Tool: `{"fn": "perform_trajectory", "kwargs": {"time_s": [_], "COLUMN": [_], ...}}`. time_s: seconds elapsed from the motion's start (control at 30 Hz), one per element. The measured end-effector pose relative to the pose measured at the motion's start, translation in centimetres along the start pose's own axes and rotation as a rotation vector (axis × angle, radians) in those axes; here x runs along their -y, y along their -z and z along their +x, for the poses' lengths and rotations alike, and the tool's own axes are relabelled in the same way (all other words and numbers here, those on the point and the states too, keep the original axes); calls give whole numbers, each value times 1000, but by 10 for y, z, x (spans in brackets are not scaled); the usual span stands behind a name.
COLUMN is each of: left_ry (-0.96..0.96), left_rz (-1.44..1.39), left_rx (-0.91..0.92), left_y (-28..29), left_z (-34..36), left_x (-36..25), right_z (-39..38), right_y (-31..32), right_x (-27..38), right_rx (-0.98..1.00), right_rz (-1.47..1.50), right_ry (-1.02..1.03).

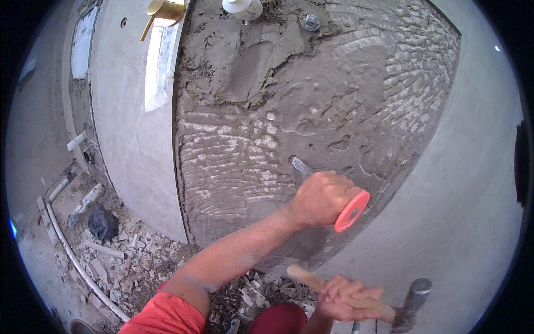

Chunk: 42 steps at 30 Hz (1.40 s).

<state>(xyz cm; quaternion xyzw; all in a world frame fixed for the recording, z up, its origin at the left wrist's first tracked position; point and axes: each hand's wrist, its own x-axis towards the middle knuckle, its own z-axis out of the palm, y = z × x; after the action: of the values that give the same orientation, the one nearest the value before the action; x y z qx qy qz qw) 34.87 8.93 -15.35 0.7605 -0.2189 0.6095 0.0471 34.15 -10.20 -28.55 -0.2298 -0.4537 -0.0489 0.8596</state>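
Observation:
My left hand [324, 199] is closed around a chisel [301, 167]; its flat metal blade rests against the grey mortar bed [311, 122] on the wall. At the other end, a round orange hand guard [352, 211] sticks out beside my fist. Lower right, my right hand [346, 298] grips the wooden handle of a hammer [413, 303], its metal head pointing away to the right. The hammer stands apart from the chisel and is slightly blurred. Much of the chisel's shaft is hidden by my left hand.
Smooth grey tiles [133, 139] border the mortar at left and right. A brass fitting [165, 10], a white plug [243, 8] and a metal fitting [311, 22] project near the top. Rubble [139, 250], a white pipe [72, 250] and a black bag [103, 222] lie below left.

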Motion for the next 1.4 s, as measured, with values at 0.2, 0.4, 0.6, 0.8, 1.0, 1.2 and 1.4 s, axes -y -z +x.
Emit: {"fn": "perform_trajectory", "kwargs": {"time_s": [0.2, 0.4, 0.6, 0.8, 1.0, 1.2, 1.4], "left_ry": [36, 22, 38, 23, 51, 27, 75], "left_rz": [46, 50, 78, 85, 119, 132, 184], "left_rx": [57, 39, 50, 43, 82, 55, 113], "left_y": [3, -7, -1, -9, -5, -13, -15], "left_z": [-2, 1, 1, 2, 0, 3, 5], "left_x": [4, 1, 2, 0, 5, 2, 3], "right_z": [3, 4, 3, 5, 7, 18, 25], "right_y": [21, -12, 17, -10, 19, -22, 19], "right_x": [4, -2, 2, -2, 5, 9, 0], "right_rx": [69, -156, -63, -240, -58, -301, -159], "right_rz": [-404, 211, -259, 193, -269, 174, -242], "right_ry": [-547, 172, -501, -56, -543, 142, -702]}}
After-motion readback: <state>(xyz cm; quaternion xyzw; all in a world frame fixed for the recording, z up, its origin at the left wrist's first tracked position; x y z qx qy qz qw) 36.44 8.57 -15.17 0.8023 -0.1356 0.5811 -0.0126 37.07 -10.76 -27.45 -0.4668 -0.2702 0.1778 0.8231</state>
